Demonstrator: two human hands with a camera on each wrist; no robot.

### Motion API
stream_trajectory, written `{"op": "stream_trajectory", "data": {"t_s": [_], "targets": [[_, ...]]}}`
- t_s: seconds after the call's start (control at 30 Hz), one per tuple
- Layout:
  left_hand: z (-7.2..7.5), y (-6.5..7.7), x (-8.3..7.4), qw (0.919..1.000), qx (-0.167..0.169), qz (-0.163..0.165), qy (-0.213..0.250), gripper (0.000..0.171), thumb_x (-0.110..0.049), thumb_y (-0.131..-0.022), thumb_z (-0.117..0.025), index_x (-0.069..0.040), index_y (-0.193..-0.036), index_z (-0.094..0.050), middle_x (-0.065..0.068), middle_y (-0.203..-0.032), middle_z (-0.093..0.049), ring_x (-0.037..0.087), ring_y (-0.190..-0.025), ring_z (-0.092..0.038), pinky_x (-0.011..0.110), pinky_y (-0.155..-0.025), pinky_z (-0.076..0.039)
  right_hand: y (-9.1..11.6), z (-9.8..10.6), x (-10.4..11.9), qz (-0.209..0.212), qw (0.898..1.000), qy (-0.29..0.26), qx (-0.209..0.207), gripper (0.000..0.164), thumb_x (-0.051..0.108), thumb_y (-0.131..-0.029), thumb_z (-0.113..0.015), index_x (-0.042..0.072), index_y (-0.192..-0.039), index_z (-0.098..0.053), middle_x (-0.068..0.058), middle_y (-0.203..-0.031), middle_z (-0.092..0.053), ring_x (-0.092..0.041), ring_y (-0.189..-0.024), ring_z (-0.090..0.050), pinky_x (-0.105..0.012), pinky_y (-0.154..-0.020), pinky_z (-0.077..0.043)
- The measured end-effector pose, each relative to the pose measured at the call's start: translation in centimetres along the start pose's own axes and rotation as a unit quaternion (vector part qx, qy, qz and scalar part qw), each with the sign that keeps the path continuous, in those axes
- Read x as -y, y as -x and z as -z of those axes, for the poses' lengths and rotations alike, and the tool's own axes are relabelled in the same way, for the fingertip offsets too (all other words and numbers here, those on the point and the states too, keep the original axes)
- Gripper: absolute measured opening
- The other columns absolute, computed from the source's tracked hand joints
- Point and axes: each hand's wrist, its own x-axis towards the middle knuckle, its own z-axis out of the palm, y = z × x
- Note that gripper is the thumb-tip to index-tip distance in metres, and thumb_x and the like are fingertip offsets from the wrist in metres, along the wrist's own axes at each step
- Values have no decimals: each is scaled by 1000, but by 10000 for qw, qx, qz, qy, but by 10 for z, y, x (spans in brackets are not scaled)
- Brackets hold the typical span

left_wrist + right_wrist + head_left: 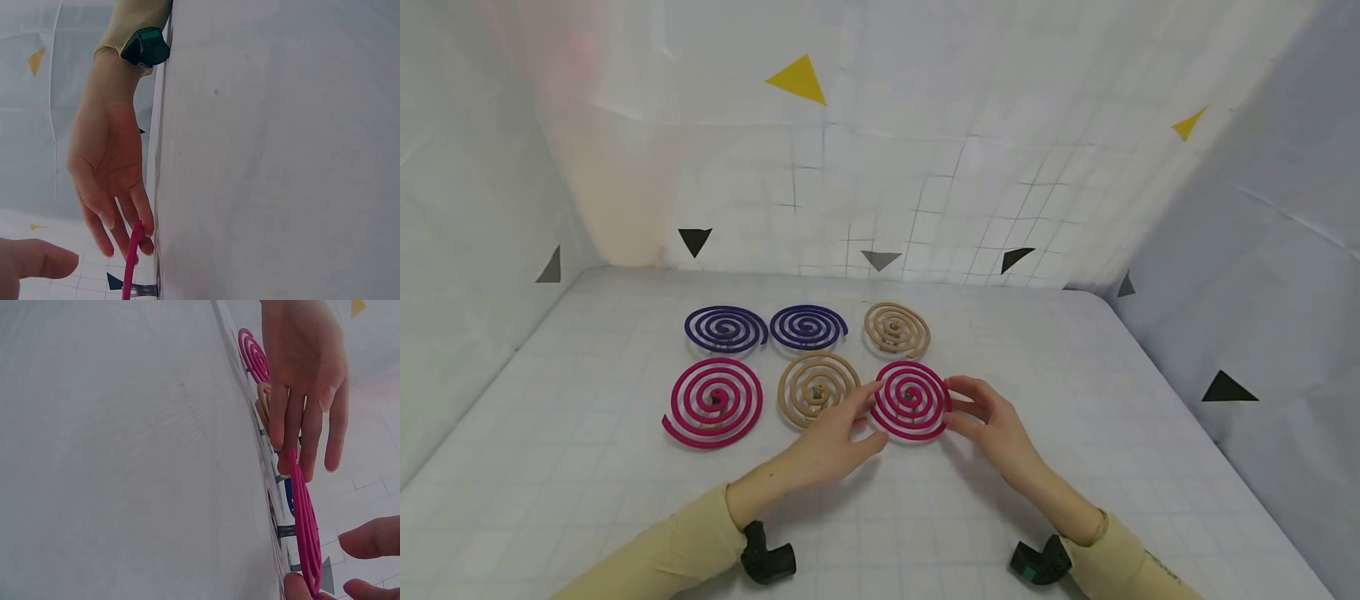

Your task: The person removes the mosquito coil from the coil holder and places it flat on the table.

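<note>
A pink mosquito coil (898, 432) sits raised on a small stand (286, 531) at the front right of the coils. My left hand (833, 446) is at its left edge, the fingertips touching or almost touching the rim. At the opposite edge is my right hand (1000, 429), fingers spread. In the right wrist view one right fingertip meets the coil's lower rim, while the thumb stays apart from it. Left of this coil are a tan coil (784, 392) partly behind my left hand and another pink coil (679, 392).
Behind stand two dark blue coils (688, 327) (775, 333) and a second tan coil (870, 329). White sheets with yellow and black triangles wall the white table (625, 533) at the back and sides. A dark wrist device (767, 558) shows below my left forearm.
</note>
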Motion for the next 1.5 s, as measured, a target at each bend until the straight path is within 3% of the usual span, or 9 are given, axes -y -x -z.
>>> {"op": "stream_trajectory", "data": {"t_s": [0.57, 0.93, 1.5], "targets": [[-4, 0, -2, 9995, -69, 30, 300, 63, -12, -95, -61, 0, -152, -35, 21, -150, -46, 33, -138, -48, 41, -110, -45, 1, 0, 1, -18, 9996, -239, -136, 54, 5, -93, -66, 4, -143, -46, -16, -148, -49, -36, -131, -53, -26, -96, -55], [-4, 1, -2, 9978, -68, -53, 661, 63, -6, -97, -56, 5, -153, -29, 24, -155, -39, 34, -141, -44, 41, -111, -44, 2, 0, 6, -128, 9991, -343, -225, 52, 4, -93, -65, 4, -142, -47, -16, -147, -50, -35, -133, -52, -26, -99, -54], [-4, 0, -7, 9937, -208, 30, 1101, 62, -5, -96, -57, 6, -151, -31, 25, -154, -39, 36, -141, -44, 44, -112, -43, 1, 3, 5, 75, 9963, -840, -171, 55, -1, -90, -66, 0, -142, -47, -18, -147, -50, -38, -135, -49, -16, -94, -52]]}}
